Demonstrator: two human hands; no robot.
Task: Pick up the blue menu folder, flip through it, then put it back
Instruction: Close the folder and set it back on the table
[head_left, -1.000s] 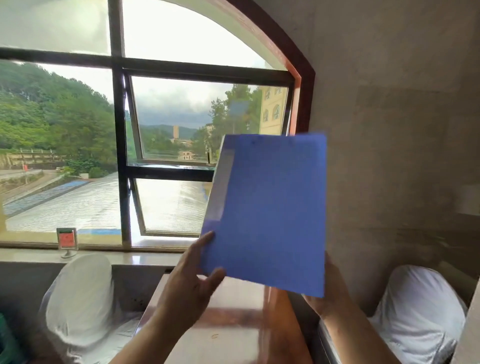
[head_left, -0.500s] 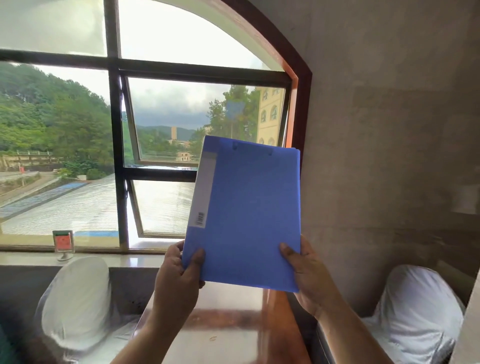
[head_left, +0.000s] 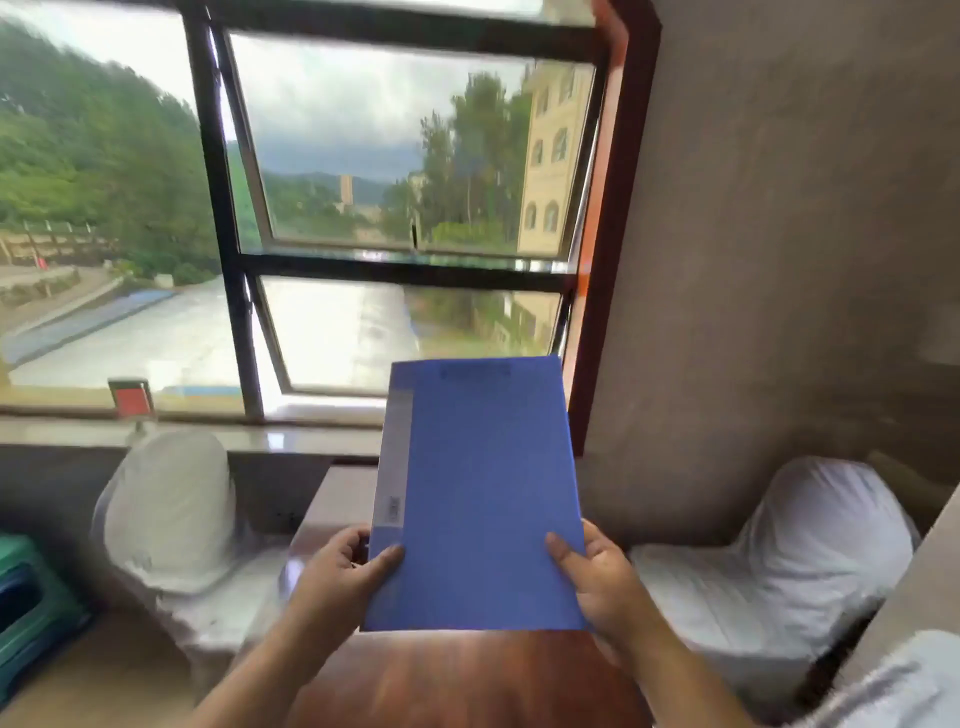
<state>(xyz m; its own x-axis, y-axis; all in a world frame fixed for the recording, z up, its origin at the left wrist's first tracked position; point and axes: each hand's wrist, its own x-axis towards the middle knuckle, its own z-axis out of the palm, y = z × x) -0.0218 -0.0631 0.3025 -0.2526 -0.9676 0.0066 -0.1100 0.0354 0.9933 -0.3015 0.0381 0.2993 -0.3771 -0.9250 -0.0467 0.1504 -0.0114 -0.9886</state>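
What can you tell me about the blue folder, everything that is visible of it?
The blue menu folder is a flat rectangular folder, closed, with a matte, plastic-looking cover. A paler strip with a small barcode label runs along its left edge, and faint blurred marks sit near the top. It is held above the wooden table, top edge tilted away toward the window. The left hand grips its lower left corner and the right hand its lower right, thumbs on the cover. Nothing else touches it.

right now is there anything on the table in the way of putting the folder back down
Nothing visible is. Both hands, left and right, hold the closed folder by its near corners, above the table. The tabletop that shows below and beside it is bare; the part behind the folder is hidden.
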